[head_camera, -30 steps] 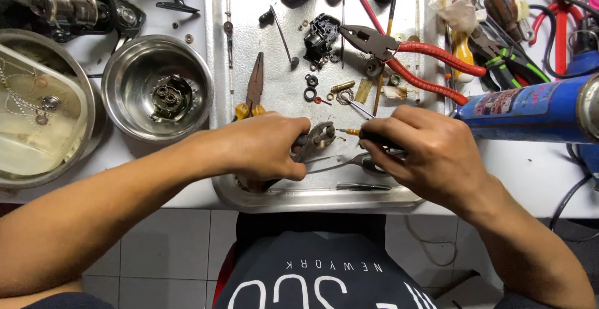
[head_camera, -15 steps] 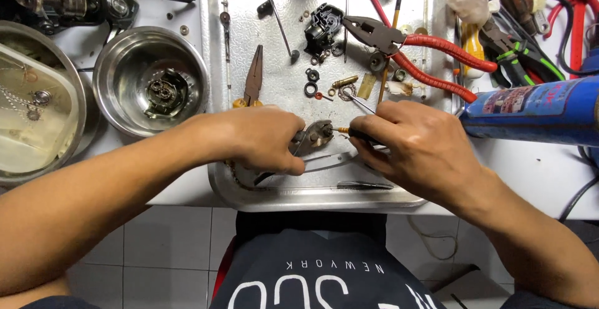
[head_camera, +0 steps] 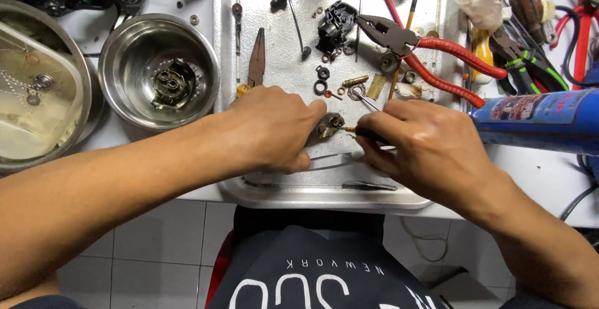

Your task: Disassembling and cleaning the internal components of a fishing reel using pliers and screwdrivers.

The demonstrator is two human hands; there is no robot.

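Observation:
My left hand (head_camera: 274, 131) grips a small brown metal part (head_camera: 327, 125) and presses it down on the steel tray (head_camera: 293, 190). My right hand (head_camera: 418, 144) holds a thin tool with a dark handle and brass tip (head_camera: 352, 130); the tip touches the part's right side. Just beyond my fingers lie small washers, rings and a brass screw (head_camera: 354, 81). A flat metal strip (head_camera: 331, 161) lies under my hands.
Red-handled pliers (head_camera: 437, 59) and a black housing piece (head_camera: 337, 22) lie on the tray. A steel bowl (head_camera: 118, 66) with a mechanism inside stands left, beside a larger basin (head_camera: 12, 140). A blue spray can (head_camera: 543, 122) lies right, and more tools (head_camera: 524, 53) sit behind it.
Both hands stay together over the small part. The view has shifted slightly; the tool tip remains at the part.

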